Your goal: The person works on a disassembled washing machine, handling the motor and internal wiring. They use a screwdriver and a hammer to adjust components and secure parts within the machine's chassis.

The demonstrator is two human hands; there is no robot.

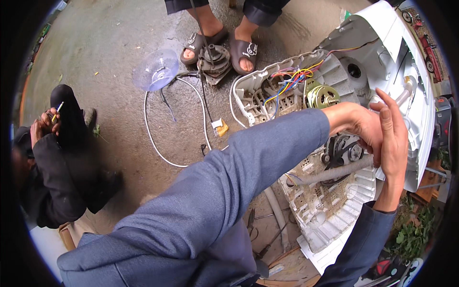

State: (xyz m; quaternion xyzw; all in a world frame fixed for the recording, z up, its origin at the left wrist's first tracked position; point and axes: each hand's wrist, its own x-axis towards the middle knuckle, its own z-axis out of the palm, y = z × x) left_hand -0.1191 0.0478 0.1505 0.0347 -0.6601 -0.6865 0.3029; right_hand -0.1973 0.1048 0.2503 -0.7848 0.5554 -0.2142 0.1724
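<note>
Two bare hands (394, 143) in view now! On to the hardware: at least one ribbed grey hose (337, 171), one round greenish-gold metal motor (323, 96), one clear bluish plastic bowl (155, 71), one yellow-and-white tag (221, 128). And two dark brown slip-on sandals (245, 53)! Plus two other people in dark clothing (55, 167).

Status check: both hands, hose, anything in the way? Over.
Left hand and right hand close together at grey corrugated hose; grip unclear. Hose crosses open white casing. Left sleeve hides part of casing; coloured wires bunched beyond.
</note>
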